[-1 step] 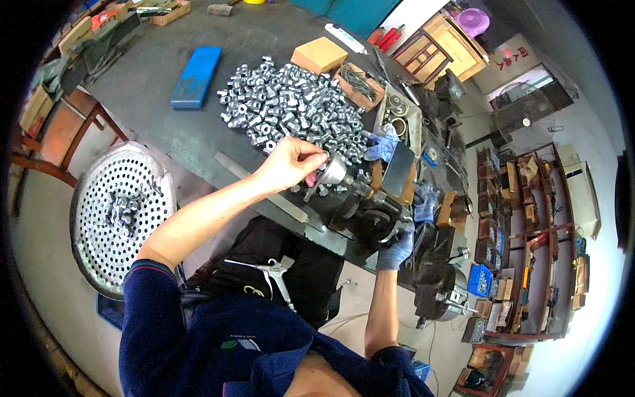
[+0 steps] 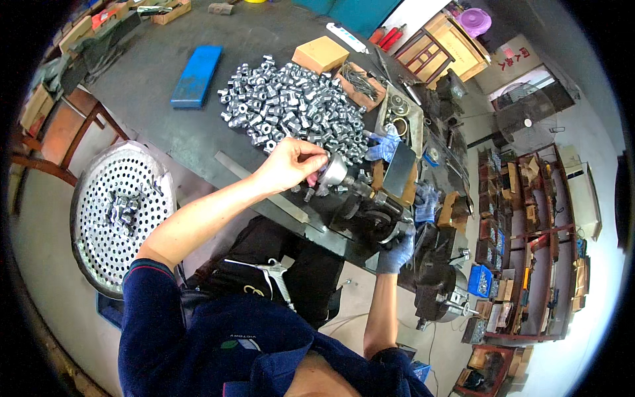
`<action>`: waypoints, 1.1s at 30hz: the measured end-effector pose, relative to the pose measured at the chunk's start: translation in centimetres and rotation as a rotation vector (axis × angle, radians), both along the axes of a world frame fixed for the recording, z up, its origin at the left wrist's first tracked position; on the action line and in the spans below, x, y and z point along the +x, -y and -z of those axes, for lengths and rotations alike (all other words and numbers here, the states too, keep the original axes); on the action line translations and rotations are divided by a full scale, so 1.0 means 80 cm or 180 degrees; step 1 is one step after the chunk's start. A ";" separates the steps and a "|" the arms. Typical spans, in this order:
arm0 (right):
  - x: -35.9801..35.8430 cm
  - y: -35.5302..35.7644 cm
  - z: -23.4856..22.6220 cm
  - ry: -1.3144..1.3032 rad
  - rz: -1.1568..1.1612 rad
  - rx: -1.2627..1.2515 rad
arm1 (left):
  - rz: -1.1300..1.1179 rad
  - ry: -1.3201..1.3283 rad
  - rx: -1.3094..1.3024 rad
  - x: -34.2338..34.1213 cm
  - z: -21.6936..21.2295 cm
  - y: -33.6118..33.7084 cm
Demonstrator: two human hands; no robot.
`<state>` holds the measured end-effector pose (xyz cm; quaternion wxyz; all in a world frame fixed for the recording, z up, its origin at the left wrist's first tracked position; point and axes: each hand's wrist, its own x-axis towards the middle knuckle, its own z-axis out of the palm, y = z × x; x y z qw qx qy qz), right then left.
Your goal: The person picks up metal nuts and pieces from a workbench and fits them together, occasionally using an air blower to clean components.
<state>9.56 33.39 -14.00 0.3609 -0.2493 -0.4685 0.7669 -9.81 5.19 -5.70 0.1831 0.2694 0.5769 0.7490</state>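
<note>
My left hand is bare, its thumb and fingers pinched together at the mouth of a cone-shaped metal chuck. Whatever sits between those fingertips is hidden. The chuck is on the end of a dark bench machine at the table's near edge. In a grey-blue glove, my right hand is closed on the round handwheel at the machine's other end; its fingers are partly hidden. Just beyond my left hand lies a big heap of shiny metal fittings, with a few loose ones beside the chuck.
A perforated round metal tray with several fittings stands at the left. On the table are a blue box, a yellow-brown carton and a dark flat panel. An air blow gun lies near my body. A second machine is at the right.
</note>
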 end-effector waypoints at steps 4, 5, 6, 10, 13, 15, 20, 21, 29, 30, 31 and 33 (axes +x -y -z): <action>0.006 0.032 -0.025 0.0270 0.0417 0.0311 | -0.0023 0.0171 -0.0165 -0.001 -0.009 0.013; 0.004 0.038 -0.036 0.0232 0.0450 0.0161 | 0.0046 0.0126 -0.0082 -0.003 -0.007 0.014; 0.010 0.040 -0.040 0.0353 0.0565 0.0156 | 0.0118 0.0182 -0.0114 -0.001 -0.007 0.011; 0.013 0.034 -0.043 0.0210 0.0486 -0.0165 | 0.0148 -0.0116 -0.0134 -0.013 -0.007 0.006; 0.014 0.037 -0.051 -0.0092 0.0484 -0.0565 | 0.0186 -0.0111 -0.0231 -0.010 -0.013 0.006; 0.015 0.030 -0.042 -0.0219 0.0599 -0.0747 | 0.0162 -0.0112 -0.0103 -0.006 -0.005 0.000; 0.010 0.010 -0.026 -0.0195 0.0041 -0.0791 | -0.0272 0.0083 -0.0132 0.007 0.000 -0.014; 0.003 0.002 -0.018 -0.0118 0.0027 -0.0749 | -0.0360 0.0024 -0.0236 0.008 -0.003 -0.015; -0.100 -0.072 -0.013 -0.0035 0.0870 0.1876 | -0.0017 0.0614 -0.0145 0.001 -0.009 -0.018; -0.109 -0.080 -0.023 -0.0058 0.0821 0.1554 | 0.0034 0.0631 -0.0203 -0.001 -0.011 -0.014; -0.112 -0.086 -0.038 -0.0068 0.0786 0.1244 | -0.0001 0.0695 -0.0168 -0.002 -0.013 -0.012; -0.107 -0.063 -0.078 -0.0280 0.0515 0.0684 | -0.0068 0.0847 -0.0106 -0.003 -0.010 -0.007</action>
